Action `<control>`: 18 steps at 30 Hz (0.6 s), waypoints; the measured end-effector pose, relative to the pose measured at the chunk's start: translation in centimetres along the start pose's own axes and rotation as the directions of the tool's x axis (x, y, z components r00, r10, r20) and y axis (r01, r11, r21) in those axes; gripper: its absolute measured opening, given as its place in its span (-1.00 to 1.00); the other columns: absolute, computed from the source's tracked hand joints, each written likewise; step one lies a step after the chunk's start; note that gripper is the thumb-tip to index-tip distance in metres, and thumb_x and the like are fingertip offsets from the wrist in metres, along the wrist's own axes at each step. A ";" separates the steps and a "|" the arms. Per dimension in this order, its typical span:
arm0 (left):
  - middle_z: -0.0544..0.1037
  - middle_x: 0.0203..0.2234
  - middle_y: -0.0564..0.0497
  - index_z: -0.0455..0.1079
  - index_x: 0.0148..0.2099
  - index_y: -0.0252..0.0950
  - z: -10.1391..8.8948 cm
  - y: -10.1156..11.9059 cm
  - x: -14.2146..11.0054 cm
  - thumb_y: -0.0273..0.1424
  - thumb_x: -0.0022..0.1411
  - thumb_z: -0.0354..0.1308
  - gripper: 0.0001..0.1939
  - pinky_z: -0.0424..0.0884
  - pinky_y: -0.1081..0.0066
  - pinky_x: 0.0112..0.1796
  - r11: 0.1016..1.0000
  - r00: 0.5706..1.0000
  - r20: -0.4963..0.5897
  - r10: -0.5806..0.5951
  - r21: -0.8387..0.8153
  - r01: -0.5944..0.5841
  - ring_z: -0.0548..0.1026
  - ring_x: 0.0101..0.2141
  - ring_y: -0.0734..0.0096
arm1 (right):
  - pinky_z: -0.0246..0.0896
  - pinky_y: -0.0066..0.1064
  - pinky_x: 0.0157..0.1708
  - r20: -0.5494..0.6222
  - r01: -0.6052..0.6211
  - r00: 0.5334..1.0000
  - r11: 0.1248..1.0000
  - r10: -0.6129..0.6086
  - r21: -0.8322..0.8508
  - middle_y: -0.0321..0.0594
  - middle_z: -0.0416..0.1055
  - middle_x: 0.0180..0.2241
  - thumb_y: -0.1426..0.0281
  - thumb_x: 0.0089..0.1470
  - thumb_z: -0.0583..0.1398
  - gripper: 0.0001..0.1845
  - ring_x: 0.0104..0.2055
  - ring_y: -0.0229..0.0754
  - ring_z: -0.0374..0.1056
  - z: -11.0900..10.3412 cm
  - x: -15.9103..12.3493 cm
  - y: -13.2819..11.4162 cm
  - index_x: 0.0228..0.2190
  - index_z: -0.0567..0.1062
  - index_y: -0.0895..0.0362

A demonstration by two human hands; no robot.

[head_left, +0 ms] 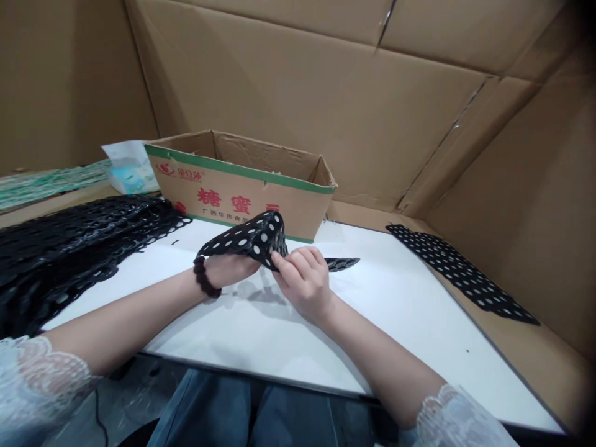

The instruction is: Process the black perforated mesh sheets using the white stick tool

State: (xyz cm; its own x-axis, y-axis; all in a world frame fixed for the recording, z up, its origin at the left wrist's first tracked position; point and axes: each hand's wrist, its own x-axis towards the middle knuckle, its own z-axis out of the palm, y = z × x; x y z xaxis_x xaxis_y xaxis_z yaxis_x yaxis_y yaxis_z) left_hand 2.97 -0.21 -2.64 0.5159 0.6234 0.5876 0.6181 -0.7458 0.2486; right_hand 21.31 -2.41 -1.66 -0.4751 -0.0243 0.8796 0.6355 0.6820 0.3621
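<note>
A black sheet punched with round holes (251,239) is bent over into a peak above the white table, in front of the carton. My right hand (305,276) is closed on its lower right edge, thumb and forefinger pinching it. Under the left part of the same sheet is my left hand (235,268), its fingers covered by the material, so their grip does not show. A dark scrunchie (205,277) circles my left wrist. Just beyond my right hand, a narrow black perforated piece (343,264) sticks out; whether it joins the held sheet is hidden.
An open cardboard carton (233,186) stands behind my hands. Black perforated sheets (69,248) are heaped at the left, and one flat strip (459,270) lies at the right. A tissue pack (133,177) and green-white strands (51,184) are at the back left. Cardboard walls (302,93) enclose the white table (410,323).
</note>
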 end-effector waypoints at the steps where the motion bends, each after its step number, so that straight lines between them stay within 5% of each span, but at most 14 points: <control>1: 0.38 0.02 -0.14 0.34 0.00 -0.24 -0.1 0.1 0.0 -0.34 0.30 0.00 -0.75 0.36 0.10 -0.03 0.999 1.000 -0.019 0.000 0.045 0.001 0.39 -0.02 0.18 | 0.13 -0.37 -0.39 0.012 -0.040 0.999 0.999 0.040 0.006 -0.29 0.29 -0.58 0.47 0.15 0.11 -0.91 -0.47 -0.23 0.22 0.1 -0.1 0.1 -0.37 0.42 0.12; 4: 0.43 -0.02 -0.19 0.39 -0.08 -0.20 -0.4 0.5 0.1 -0.41 0.25 -0.04 -0.75 0.40 0.14 -0.13 0.984 0.999 -0.050 0.007 0.176 0.002 0.44 -0.07 0.08 | 0.12 -0.37 -0.39 0.039 -0.221 0.975 0.974 0.219 0.050 -0.25 0.33 -0.55 0.44 0.15 0.11 -0.92 -0.45 -0.20 0.23 0.5 -0.4 0.2 -0.38 0.39 0.13; 7: 0.50 -0.13 -0.20 0.36 -0.05 -0.22 -0.5 0.8 0.5 -0.43 0.20 -0.06 -0.71 0.42 0.29 -0.34 0.967 0.999 -0.035 -0.002 0.253 0.010 0.52 -0.23 0.14 | 0.13 -0.36 -0.36 0.091 -0.458 0.889 0.878 0.450 0.138 -0.22 0.35 -0.51 0.41 0.14 0.09 -0.90 -0.42 -0.18 0.26 0.8 -0.5 0.6 -0.42 0.35 0.12; 9: 0.54 -0.26 -0.18 0.27 0.04 -0.27 -0.3 1.0 0.8 -0.44 0.21 -0.09 -0.65 0.37 0.38 -0.44 0.959 0.999 -0.028 -0.038 0.281 0.044 0.53 -0.36 0.23 | 0.15 -0.37 -0.33 0.182 -0.641 0.767 0.743 0.615 0.194 -0.22 0.36 -0.47 0.38 0.13 0.07 -0.90 -0.38 -0.17 0.28 1.0 -0.5 1.0 -0.42 0.32 0.11; 13: 0.50 -0.52 -0.04 0.16 0.11 -0.36 0.1 1.2 1.2 -0.44 0.22 -0.10 -0.61 0.25 0.46 -0.54 0.952 0.990 0.037 -0.137 0.282 0.121 0.46 -0.56 0.33 | 0.17 -0.41 -0.29 0.472 -0.917 0.397 0.317 0.787 0.243 -0.28 0.37 -0.43 0.34 0.03 0.12 -0.91 -0.34 -0.19 0.30 1.7 -0.6 2.4 -0.40 0.31 0.10; 15: 0.47 -0.58 0.01 0.24 0.03 -0.33 0.0 1.2 1.5 -0.44 0.21 -0.10 -0.66 0.22 0.47 -0.54 0.958 0.978 0.115 -0.174 0.251 0.141 0.44 -0.58 0.34 | 0.17 -0.40 -0.32 0.553 -0.953 0.302 0.224 0.777 0.205 -0.28 0.37 -0.48 0.33 -0.06 0.16 -0.87 -0.37 -0.17 0.30 2.3 -1.0 3.2 -0.49 0.33 0.12; 18: 0.49 -0.56 0.03 0.31 -0.08 -0.30 -0.8 0.9 2.0 -0.44 0.18 -0.10 -0.72 0.22 0.48 -0.52 0.966 0.951 0.212 -0.224 0.177 0.188 0.44 -0.55 0.36 | 0.16 -0.40 -0.39 0.630 -0.972 0.232 0.155 0.741 0.176 -0.27 0.39 -0.53 0.27 -0.12 0.18 -0.82 -0.42 -0.16 0.30 3.2 -1.9 4.1 -0.55 0.37 0.14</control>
State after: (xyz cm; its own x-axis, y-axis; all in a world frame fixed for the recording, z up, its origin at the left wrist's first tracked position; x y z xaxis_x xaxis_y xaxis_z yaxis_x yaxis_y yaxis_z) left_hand 4.12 0.20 -0.62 0.4782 0.8099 0.3396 0.7993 -0.5616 0.2139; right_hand 22.85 2.81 -2.81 -0.0228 0.9604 0.2777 0.4531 0.2575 -0.8534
